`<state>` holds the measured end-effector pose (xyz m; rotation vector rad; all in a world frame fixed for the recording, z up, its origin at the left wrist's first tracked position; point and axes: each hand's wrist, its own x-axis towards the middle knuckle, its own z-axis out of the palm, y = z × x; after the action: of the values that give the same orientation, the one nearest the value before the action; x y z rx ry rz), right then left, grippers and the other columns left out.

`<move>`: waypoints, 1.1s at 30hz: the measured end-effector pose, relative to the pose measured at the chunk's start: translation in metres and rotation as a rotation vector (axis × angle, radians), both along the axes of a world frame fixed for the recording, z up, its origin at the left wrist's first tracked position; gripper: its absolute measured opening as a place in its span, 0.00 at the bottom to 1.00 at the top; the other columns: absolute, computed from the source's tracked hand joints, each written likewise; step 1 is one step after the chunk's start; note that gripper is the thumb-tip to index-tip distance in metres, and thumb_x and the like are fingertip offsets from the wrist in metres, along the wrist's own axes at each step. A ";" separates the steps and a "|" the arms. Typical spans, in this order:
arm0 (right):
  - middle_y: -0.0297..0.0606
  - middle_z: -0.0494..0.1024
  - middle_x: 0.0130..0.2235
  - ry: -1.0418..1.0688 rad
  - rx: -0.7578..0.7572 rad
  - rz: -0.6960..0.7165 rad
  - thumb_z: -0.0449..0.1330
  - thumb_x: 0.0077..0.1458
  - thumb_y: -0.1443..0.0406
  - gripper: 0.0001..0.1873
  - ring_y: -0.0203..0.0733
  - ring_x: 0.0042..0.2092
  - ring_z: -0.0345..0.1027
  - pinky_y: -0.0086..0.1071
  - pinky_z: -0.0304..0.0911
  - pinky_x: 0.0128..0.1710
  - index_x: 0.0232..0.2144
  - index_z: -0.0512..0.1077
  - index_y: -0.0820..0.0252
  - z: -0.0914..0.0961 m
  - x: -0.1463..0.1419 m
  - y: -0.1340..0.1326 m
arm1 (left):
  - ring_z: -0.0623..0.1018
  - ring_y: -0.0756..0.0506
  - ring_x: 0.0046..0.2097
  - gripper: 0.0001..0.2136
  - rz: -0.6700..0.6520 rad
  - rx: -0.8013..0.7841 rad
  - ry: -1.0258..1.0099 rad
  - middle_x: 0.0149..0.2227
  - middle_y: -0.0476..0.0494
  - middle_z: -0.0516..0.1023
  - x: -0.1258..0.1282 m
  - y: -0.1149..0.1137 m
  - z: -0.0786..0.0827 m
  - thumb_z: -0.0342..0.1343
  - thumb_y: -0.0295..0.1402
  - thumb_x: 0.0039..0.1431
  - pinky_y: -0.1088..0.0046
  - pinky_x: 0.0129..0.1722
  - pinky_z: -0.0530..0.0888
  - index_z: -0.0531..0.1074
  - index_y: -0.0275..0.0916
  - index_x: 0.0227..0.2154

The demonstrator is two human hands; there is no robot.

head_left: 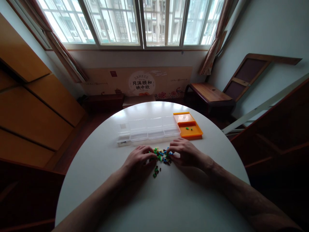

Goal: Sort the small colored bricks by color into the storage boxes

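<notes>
Small toy bricks (161, 154) heaped on the round white bench (166, 199), near its middle, between the two hands; heap loose, wider across than deep, long axis running left to right; colours green, blue, yellow and dark brown; single pieces point every which way, one slim green brick in the middle lying with its long axis mostly away from the person; a smaller cluster (156, 171) of green and dark pieces sits just nearer the person, strung out lengthwise toward the body.

Left hand (142, 155) at the heap's left edge, palm down, fingers bent, thumb side toward the bricks; right hand (182, 150) at the right edge, index finger and thumb curved in among blue and green pieces; whether either grip pinches a brick, cannot tell, the fingertips being too small and partly hidden.

Beyond the hands, a clear divided box (147, 134), long axis left to right, its right end up against an orange tray (191, 137); two green pieces (187, 128) lie apart in the tray's near half; further back, a low wooden seat (209, 91) below the window (116, 22).
</notes>
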<state>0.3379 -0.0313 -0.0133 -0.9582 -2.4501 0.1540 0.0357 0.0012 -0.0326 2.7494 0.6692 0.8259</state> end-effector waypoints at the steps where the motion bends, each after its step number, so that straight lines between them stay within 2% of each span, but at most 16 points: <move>1: 0.37 0.82 0.36 -0.002 0.002 -0.006 0.66 0.64 0.68 0.04 0.45 0.39 0.72 0.38 0.62 0.42 0.39 0.79 0.54 -0.001 0.000 0.000 | 0.83 0.43 0.45 0.04 0.000 -0.001 0.003 0.43 0.43 0.84 0.000 0.000 0.000 0.63 0.33 0.72 0.64 0.49 0.77 0.84 0.46 0.44; 7: 0.38 0.83 0.38 0.014 -0.004 -0.015 0.66 0.67 0.66 0.02 0.45 0.41 0.74 0.38 0.65 0.44 0.40 0.80 0.53 -0.007 0.001 0.002 | 0.83 0.44 0.44 0.04 -0.003 -0.003 0.005 0.43 0.44 0.84 0.000 -0.001 0.003 0.63 0.33 0.71 0.65 0.48 0.78 0.84 0.46 0.44; 11: 0.39 0.84 0.41 0.135 -0.010 -0.048 0.65 0.69 0.66 0.03 0.46 0.42 0.76 0.39 0.69 0.46 0.41 0.79 0.54 -0.005 0.007 0.005 | 0.83 0.44 0.44 0.05 -0.001 -0.002 0.002 0.43 0.43 0.84 0.000 -0.001 0.003 0.63 0.33 0.72 0.65 0.47 0.78 0.84 0.45 0.43; 13: 0.39 0.85 0.40 0.202 0.024 -0.138 0.64 0.70 0.66 0.03 0.46 0.41 0.77 0.40 0.70 0.47 0.41 0.79 0.53 -0.004 0.015 0.008 | 0.83 0.44 0.44 0.04 -0.007 0.001 -0.004 0.43 0.44 0.84 0.000 -0.001 0.002 0.63 0.33 0.72 0.65 0.47 0.77 0.83 0.45 0.43; 16: 0.39 0.85 0.39 0.269 0.080 -0.366 0.64 0.69 0.64 0.03 0.49 0.41 0.79 0.43 0.70 0.48 0.40 0.79 0.54 -0.004 0.035 0.017 | 0.83 0.43 0.44 0.04 -0.007 -0.003 -0.003 0.43 0.44 0.84 -0.001 0.000 0.002 0.63 0.33 0.72 0.65 0.47 0.77 0.83 0.45 0.43; 19: 0.39 0.85 0.38 0.301 0.096 -0.595 0.64 0.68 0.62 0.04 0.48 0.37 0.78 0.42 0.70 0.44 0.38 0.78 0.54 -0.009 0.058 0.028 | 0.83 0.44 0.44 0.04 -0.004 0.012 -0.010 0.43 0.44 0.84 0.000 0.001 0.001 0.62 0.31 0.72 0.66 0.47 0.77 0.83 0.45 0.43; 23: 0.40 0.84 0.40 0.286 0.109 -0.740 0.65 0.64 0.61 0.05 0.49 0.36 0.77 0.42 0.70 0.41 0.39 0.79 0.55 -0.016 0.074 0.037 | 0.84 0.44 0.43 0.04 0.007 0.035 -0.018 0.43 0.43 0.84 0.000 0.001 0.002 0.63 0.31 0.72 0.67 0.46 0.77 0.82 0.44 0.43; 26: 0.42 0.83 0.40 0.285 0.107 -0.643 0.64 0.65 0.62 0.04 0.51 0.41 0.77 0.44 0.72 0.45 0.38 0.78 0.55 -0.014 0.067 0.034 | 0.84 0.45 0.43 0.04 0.015 0.033 -0.013 0.43 0.43 0.85 0.000 0.000 0.005 0.63 0.32 0.72 0.68 0.45 0.78 0.82 0.44 0.43; 29: 0.41 0.83 0.41 0.289 0.066 -0.384 0.63 0.68 0.65 0.04 0.50 0.44 0.76 0.44 0.72 0.48 0.38 0.77 0.54 -0.005 0.045 0.022 | 0.84 0.44 0.43 0.05 0.024 0.026 -0.003 0.43 0.43 0.85 -0.001 0.000 0.006 0.61 0.33 0.74 0.67 0.45 0.78 0.82 0.44 0.43; 31: 0.40 0.83 0.41 0.258 0.014 -0.169 0.64 0.68 0.66 0.03 0.48 0.43 0.76 0.42 0.72 0.47 0.39 0.78 0.53 0.001 0.027 0.012 | 0.84 0.44 0.42 0.06 0.031 0.029 0.009 0.42 0.43 0.85 -0.001 0.001 0.006 0.60 0.34 0.75 0.67 0.46 0.77 0.82 0.43 0.43; 33: 0.39 0.84 0.42 0.218 -0.051 -0.011 0.66 0.67 0.66 0.03 0.47 0.43 0.75 0.40 0.71 0.45 0.42 0.79 0.52 0.004 0.012 0.004 | 0.84 0.44 0.42 0.07 0.031 0.033 0.015 0.41 0.43 0.85 -0.001 0.001 0.005 0.60 0.36 0.76 0.66 0.46 0.77 0.82 0.43 0.42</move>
<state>0.3495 -0.0277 -0.0093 -0.9243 -2.2502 0.3019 0.0345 0.0026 -0.0271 2.7843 0.7086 0.8308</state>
